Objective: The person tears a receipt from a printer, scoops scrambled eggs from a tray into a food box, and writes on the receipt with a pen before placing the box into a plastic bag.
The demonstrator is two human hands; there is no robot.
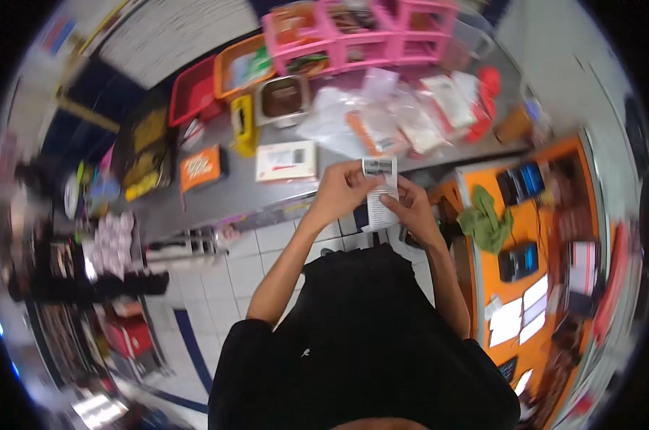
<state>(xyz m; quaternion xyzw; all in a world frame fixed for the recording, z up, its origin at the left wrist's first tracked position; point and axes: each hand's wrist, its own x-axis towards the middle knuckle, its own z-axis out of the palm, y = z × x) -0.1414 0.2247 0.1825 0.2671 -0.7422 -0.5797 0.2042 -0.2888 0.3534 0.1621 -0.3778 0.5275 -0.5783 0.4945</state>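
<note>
Shop counter, grey metal top [238,193], white tile floor below, orange side counter [493,276] on my right.

Both my hands are on one paper slip [379,204], held just above the front edge of the grey top. Left hand [342,190] is closed on its upper left part, thumb near the printed block. Right hand [413,209] pinches the right edge, fingers narrow. The slip is upright between them.

Containers on the grey top:
- 1 pink rack [360,43] at the back, two tiers of compartments. Dark stuff inside, too blurred to identify.
- 1 orange tray [228,64] left of it, something green in it.
- 1 red tray [190,93] just beside the orange one. Contents can't be made out.
- 1 metal pan [283,99] in front of the rack, brown inside.

Loose items:
- 1 heap of clear plastic bags [389,115] right of the pan, count unreadable.
- 1 white card [286,160] near my left hand.
- 1 orange box [199,169] left of the card.

Orange side counter:
- 1 green cloth [486,223].
- 2 dark devices [519,262], well apart.
- Several white papers [517,319] at the near end.
</note>
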